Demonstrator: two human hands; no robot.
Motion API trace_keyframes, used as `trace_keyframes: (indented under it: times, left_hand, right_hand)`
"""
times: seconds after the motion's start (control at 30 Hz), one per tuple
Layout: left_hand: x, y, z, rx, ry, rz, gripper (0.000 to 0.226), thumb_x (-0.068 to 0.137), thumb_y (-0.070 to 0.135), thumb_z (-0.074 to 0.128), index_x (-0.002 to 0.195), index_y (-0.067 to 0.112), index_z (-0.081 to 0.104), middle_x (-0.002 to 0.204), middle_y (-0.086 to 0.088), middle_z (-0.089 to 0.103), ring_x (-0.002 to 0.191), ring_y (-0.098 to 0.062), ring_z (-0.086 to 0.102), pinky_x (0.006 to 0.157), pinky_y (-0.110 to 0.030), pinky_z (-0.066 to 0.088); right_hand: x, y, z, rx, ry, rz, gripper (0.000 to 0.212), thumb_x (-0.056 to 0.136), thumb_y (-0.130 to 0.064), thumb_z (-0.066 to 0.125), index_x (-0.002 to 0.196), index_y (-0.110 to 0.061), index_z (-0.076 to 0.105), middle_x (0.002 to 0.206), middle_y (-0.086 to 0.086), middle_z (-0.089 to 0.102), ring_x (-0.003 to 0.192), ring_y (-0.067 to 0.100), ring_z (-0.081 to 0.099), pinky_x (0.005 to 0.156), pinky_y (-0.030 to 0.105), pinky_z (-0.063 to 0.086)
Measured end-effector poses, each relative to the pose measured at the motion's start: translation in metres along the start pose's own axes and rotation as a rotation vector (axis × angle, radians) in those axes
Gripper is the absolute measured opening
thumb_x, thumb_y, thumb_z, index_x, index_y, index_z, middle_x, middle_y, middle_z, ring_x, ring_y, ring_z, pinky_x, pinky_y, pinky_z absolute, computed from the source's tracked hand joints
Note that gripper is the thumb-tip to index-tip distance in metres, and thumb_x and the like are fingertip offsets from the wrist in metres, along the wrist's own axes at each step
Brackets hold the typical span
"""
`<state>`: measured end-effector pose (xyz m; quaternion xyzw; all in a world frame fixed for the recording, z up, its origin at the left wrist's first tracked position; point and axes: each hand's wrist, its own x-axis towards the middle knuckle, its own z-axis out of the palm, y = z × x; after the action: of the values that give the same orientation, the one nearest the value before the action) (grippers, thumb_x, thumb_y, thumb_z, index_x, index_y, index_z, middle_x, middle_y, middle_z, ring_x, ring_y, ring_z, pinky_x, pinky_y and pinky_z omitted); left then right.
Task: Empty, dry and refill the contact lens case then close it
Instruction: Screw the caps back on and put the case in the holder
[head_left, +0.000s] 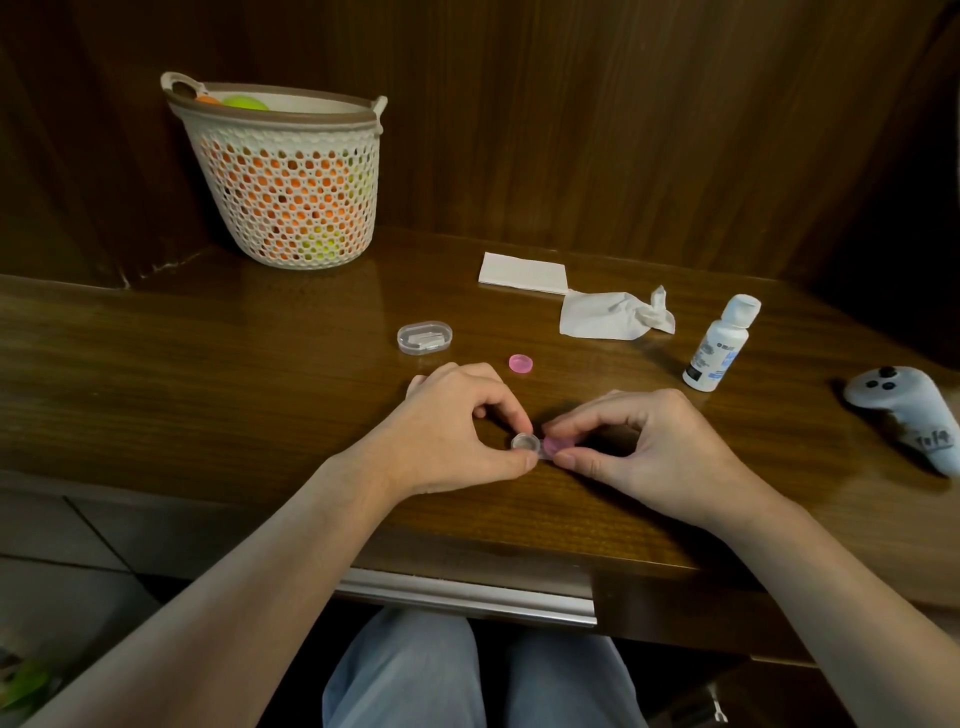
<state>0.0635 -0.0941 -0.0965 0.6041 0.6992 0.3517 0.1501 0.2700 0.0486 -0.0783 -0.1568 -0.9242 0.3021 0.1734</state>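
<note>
The contact lens case (525, 442) lies on the wooden desk (260, 374) between my hands. My left hand (457, 426) pinches its open clear left well between thumb and fingers. My right hand (639, 452) pinches the pink cap (558, 445) sitting on the right well. A second pink cap (520, 363) lies loose on the desk behind my left hand. A white solution bottle (721, 344) stands capped to the right. A crumpled tissue (615, 313) lies behind, with a folded tissue (523, 273) beyond it.
A small clear plastic box (424, 337) sits behind my left hand. A white mesh basket (283, 171) with orange and green balls stands at the back left. A grey game controller (906, 415) lies at the far right. Wooden walls enclose the desk.
</note>
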Motion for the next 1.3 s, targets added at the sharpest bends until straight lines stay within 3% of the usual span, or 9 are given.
trace_keyframes:
  times: [0.2,0.4,0.5,0.6,0.83,1.2,1.3]
  left_hand:
    - [0.0,0.0,0.0,0.005,-0.002,-0.004,0.016,0.084,0.051,0.082,0.093,0.039,0.078,0.108,0.023,0.064,0.114,-0.008,0.054,0.106,-0.055,0.043]
    - [0.0,0.0,-0.001,0.002,-0.011,-0.01,0.017,0.083,0.053,0.082,0.094,0.041,0.077,0.109,0.024,0.063,0.113,-0.007,0.054,0.106,-0.055,0.044]
    - [0.0,0.0,0.0,0.002,-0.009,-0.011,0.017,0.082,0.054,0.081,0.093,0.041,0.077,0.108,0.024,0.063,0.113,-0.006,0.054,0.106,-0.055,0.043]
    - [0.0,0.0,0.0,-0.001,-0.01,-0.009,0.017,0.083,0.052,0.081,0.094,0.04,0.078,0.109,0.023,0.064,0.115,-0.008,0.055,0.107,-0.054,0.044]
    - [0.0,0.001,0.0,-0.013,-0.01,-0.012,0.015,0.084,0.05,0.083,0.094,0.039,0.079,0.108,0.022,0.065,0.115,-0.009,0.056,0.108,-0.055,0.042]
    - [-0.001,0.002,-0.001,-0.018,-0.011,-0.008,0.015,0.084,0.049,0.083,0.094,0.038,0.079,0.108,0.021,0.065,0.115,-0.01,0.057,0.107,-0.055,0.044]
    - [0.0,0.002,-0.001,-0.013,-0.011,-0.012,0.015,0.084,0.049,0.083,0.094,0.038,0.079,0.109,0.021,0.065,0.115,-0.01,0.057,0.107,-0.055,0.044]
  right_hand:
    - [0.007,-0.005,-0.006,-0.077,-0.09,0.033,0.023,0.087,-0.044,0.082,0.109,-0.045,0.079,0.108,-0.038,0.071,0.108,-0.014,0.064,0.086,0.011,0.047]
    - [0.009,-0.008,-0.011,-0.15,-0.101,0.056,0.054,0.073,-0.071,0.071,0.121,-0.047,0.072,0.11,-0.031,0.069,0.11,-0.015,0.058,0.084,0.017,0.053]
    - [0.011,-0.009,-0.013,-0.131,-0.116,0.065,0.031,0.079,-0.06,0.078,0.107,-0.045,0.077,0.104,-0.027,0.072,0.107,-0.012,0.06,0.081,0.016,0.051]
    - [0.012,-0.01,-0.014,-0.128,-0.127,0.058,0.018,0.084,-0.048,0.083,0.101,-0.044,0.08,0.103,-0.027,0.073,0.107,-0.008,0.062,0.089,0.021,0.051]
    - [0.017,-0.013,-0.018,-0.162,-0.174,0.067,0.017,0.084,-0.047,0.085,0.1,-0.047,0.08,0.104,-0.027,0.073,0.111,-0.005,0.059,0.097,0.041,0.056]
    - [0.025,-0.014,-0.026,-0.232,-0.255,0.017,0.023,0.084,-0.042,0.086,0.101,-0.056,0.078,0.108,-0.025,0.071,0.111,-0.003,0.059,0.094,0.04,0.057]
    - [0.029,-0.013,-0.028,-0.242,-0.298,0.018,0.028,0.086,-0.04,0.086,0.104,-0.058,0.076,0.108,-0.034,0.068,0.11,-0.009,0.058,0.09,0.03,0.054]
